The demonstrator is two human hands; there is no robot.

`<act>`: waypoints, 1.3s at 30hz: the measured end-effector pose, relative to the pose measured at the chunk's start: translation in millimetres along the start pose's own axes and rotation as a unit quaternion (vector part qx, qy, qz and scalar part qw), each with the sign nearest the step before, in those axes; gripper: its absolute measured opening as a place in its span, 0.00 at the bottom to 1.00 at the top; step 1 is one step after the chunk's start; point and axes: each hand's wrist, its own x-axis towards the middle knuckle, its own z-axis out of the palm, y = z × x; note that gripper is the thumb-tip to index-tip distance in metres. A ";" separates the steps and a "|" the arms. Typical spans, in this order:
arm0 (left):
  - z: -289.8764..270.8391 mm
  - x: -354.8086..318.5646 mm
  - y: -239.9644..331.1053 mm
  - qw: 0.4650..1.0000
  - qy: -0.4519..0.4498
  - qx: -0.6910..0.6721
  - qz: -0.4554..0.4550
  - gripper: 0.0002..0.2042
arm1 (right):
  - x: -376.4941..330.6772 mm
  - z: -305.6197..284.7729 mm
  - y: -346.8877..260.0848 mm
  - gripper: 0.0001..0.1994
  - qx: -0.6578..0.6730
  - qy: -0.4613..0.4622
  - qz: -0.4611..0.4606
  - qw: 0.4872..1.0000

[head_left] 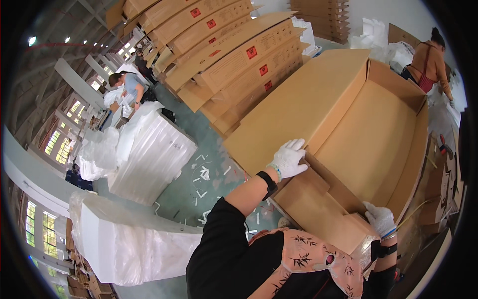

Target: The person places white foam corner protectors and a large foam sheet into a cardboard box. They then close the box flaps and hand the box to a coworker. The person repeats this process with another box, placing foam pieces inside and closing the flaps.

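A large open cardboard box point(378, 134) lies in front of me, its long brown flap point(298, 104) folded out to the left. My left hand point(289, 158), in a white glove, is closed over the box's near left corner. Around the near wall's upper edge, toward the right, my gloved right hand point(380, 219) is closed, its fingertips partly hidden. A near end flap point(318, 204) hangs outward between my hands, close to my patterned apron point(308, 254). The box's inside shows bare brown cardboard.
Stacked flat cartons point(239, 65) rise beyond the flap. Plastic-wrapped white stacks point(149, 149) and a wrapped white block point(129, 239) stand at left. Paper scraps point(204, 173) litter the green floor. One co-worker point(130, 87) bends at far left, another point(428, 62) at far right.
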 end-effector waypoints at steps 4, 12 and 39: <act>-16.8 24.8 13.9 0.979 0.041 0.025 0.198 0.34 | -2.6 25.9 4.8 0.17 0.000 0.017 0.024 1.000; 20.9 21.3 11.3 0.960 -0.173 0.111 0.188 0.20 | -48.8 24.3 -84.1 0.26 -0.054 0.271 0.149 0.949; 7.5 -57.2 108.4 0.914 -0.043 0.216 0.339 0.38 | -471.2 64.6 -618.7 0.22 -0.156 0.311 0.771 0.532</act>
